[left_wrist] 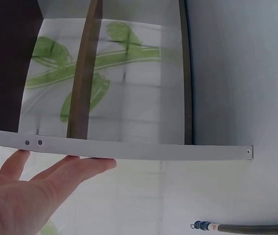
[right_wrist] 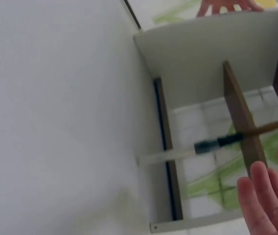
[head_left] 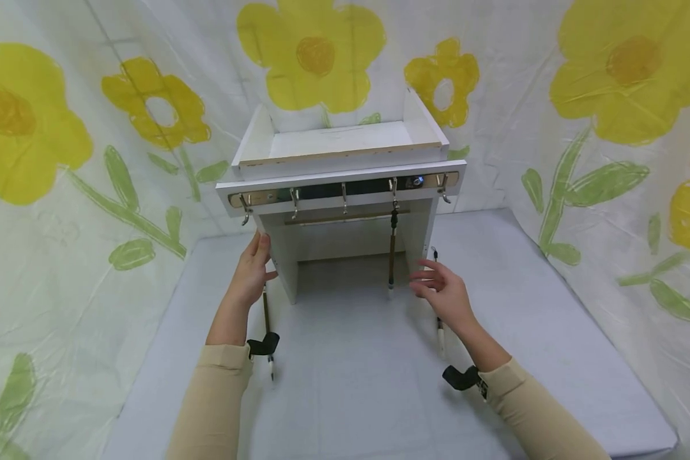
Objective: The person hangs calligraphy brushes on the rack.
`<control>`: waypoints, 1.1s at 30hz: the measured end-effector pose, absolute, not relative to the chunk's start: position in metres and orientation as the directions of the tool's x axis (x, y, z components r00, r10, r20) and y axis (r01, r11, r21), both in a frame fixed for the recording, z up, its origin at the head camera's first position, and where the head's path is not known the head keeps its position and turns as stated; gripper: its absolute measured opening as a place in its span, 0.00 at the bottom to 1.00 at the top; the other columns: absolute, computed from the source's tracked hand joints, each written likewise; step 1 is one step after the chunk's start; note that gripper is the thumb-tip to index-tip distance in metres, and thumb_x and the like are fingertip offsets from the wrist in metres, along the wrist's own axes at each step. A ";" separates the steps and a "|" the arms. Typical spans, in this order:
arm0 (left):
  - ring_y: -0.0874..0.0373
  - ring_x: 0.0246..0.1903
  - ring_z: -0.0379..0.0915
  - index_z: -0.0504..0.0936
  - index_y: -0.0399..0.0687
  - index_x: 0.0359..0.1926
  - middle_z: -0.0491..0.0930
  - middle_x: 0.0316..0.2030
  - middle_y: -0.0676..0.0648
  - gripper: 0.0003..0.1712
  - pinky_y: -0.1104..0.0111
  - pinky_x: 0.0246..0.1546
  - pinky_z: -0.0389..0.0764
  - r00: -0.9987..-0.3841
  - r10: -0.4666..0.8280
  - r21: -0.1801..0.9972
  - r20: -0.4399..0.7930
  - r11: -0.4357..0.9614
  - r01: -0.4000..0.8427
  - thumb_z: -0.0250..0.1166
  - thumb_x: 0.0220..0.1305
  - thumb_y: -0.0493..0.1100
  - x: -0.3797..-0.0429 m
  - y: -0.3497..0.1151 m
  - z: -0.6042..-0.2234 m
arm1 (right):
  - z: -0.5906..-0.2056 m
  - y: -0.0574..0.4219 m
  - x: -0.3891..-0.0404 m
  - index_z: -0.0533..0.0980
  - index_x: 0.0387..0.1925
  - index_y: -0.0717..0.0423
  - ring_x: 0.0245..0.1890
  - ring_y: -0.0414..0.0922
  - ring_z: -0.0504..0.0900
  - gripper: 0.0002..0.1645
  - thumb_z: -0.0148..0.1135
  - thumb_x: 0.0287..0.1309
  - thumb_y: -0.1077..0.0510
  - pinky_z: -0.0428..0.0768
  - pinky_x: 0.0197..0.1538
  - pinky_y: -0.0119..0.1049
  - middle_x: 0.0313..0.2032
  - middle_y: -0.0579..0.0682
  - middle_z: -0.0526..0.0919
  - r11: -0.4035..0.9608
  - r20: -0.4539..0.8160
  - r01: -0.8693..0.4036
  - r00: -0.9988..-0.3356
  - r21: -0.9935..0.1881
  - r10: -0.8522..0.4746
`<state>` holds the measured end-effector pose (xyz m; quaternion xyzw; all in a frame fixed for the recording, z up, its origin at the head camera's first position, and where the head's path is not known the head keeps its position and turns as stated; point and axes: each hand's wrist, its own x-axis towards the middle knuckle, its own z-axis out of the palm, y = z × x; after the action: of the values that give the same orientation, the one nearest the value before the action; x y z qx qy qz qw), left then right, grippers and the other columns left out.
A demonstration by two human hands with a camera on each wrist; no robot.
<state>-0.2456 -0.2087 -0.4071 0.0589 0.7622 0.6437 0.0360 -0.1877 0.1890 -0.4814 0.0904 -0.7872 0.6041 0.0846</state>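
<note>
A white wooden shelf unit (head_left: 345,159) stands on the table, with a row of metal hooks along its front. From the second hook from the right hangs a calligraphy brush (head_left: 392,249), tip down; in the right wrist view the brush (right_wrist: 220,142) looks slightly blurred. My left hand (head_left: 250,271) rests its fingers against the outside of the left side panel (left_wrist: 144,151). Close by the right side panel, below and right of the hanging brush, my right hand (head_left: 444,295) is held up with its fingers loosely bent and nothing in them.
Another brush (head_left: 267,310) lies on the table left of the shelf, partly behind my left wrist. A third brush (head_left: 440,332) lies on the right, partly covered by my right hand. The table (head_left: 356,396) has a pale cover, and a flower-printed curtain (head_left: 63,255) surrounds it.
</note>
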 end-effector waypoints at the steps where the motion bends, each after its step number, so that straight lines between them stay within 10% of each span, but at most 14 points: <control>1: 0.40 0.78 0.43 0.39 0.74 0.80 0.41 0.81 0.50 0.38 0.33 0.66 0.63 -0.991 0.136 0.985 0.020 0.165 0.042 0.40 0.76 0.67 -0.246 -0.209 -0.407 | -0.482 0.192 -0.188 0.71 0.67 0.59 0.45 0.56 0.88 0.32 0.69 0.64 0.59 0.87 0.42 0.32 0.52 0.65 0.85 0.252 0.236 -0.235 -0.971 -0.939 -0.029; 9: 0.40 0.78 0.44 0.39 0.70 0.81 0.41 0.81 0.49 0.41 0.34 0.66 0.65 -0.991 0.136 0.985 0.017 0.170 0.040 0.41 0.75 0.69 -0.247 -0.207 -0.404 | -0.488 0.211 -0.194 0.69 0.68 0.57 0.42 0.39 0.88 0.34 0.69 0.65 0.56 0.87 0.42 0.32 0.54 0.63 0.84 0.248 0.139 -0.125 -0.990 -0.961 0.038; 17: 0.40 0.78 0.43 0.37 0.69 0.81 0.41 0.81 0.47 0.39 0.35 0.66 0.64 -0.992 0.124 0.981 0.009 0.190 0.032 0.40 0.77 0.66 -0.242 -0.211 -0.397 | -0.493 0.221 -0.201 0.61 0.74 0.56 0.58 0.60 0.82 0.41 0.69 0.64 0.57 0.87 0.48 0.37 0.62 0.66 0.77 0.311 -0.031 0.051 -0.997 -0.949 0.069; 33: 0.41 0.78 0.45 0.41 0.72 0.81 0.44 0.81 0.49 0.41 0.36 0.65 0.67 -0.992 0.129 0.986 0.003 0.163 0.025 0.41 0.74 0.71 -0.248 -0.213 -0.405 | -0.514 0.230 -0.199 0.54 0.77 0.59 0.63 0.63 0.75 0.49 0.70 0.62 0.59 0.85 0.54 0.49 0.67 0.68 0.69 0.423 -0.152 0.184 -0.982 -0.887 0.109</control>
<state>-0.2479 -0.2130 -0.4054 0.0502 0.7614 0.6451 0.0403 -0.1992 0.2300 -0.5144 -0.0868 -0.8428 0.5300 -0.0355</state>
